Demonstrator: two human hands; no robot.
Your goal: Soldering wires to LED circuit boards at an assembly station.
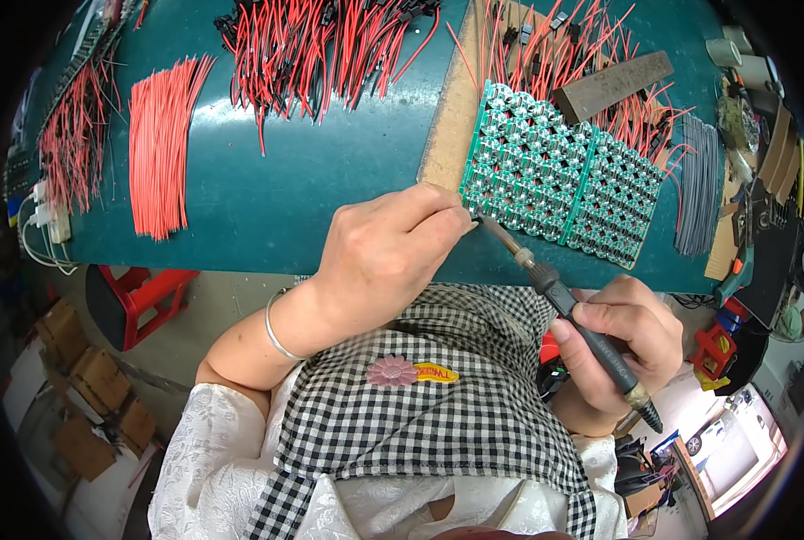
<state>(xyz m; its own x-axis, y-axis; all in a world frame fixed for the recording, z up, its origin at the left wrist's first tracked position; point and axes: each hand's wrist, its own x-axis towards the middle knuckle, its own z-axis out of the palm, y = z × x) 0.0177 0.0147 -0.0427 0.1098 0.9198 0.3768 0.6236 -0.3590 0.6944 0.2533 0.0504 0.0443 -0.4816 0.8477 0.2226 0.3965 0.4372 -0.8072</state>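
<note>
My right hand [619, 346] grips a soldering iron [559, 292] by its black handle, with the tip pointing up and left. That tip is at the near left corner of a green circuit board panel [532, 171], which is filled with rows of small shiny parts. My left hand [393, 243] is closed in a pinch right beside the tip, at the same corner. What its fingers hold, if anything, is too small to make out. A dark rectangular bar [613, 85] rests across the far side of the panel, over red and black wires with connectors [546, 49].
On the green table [321, 189] lie a bundle of red wires [163, 148], a pile of red and black connector leads [325, 54] and grey wires [697, 184]. A wooden board [447, 135] runs under the panel. A red stool [141, 301] stands below the left edge.
</note>
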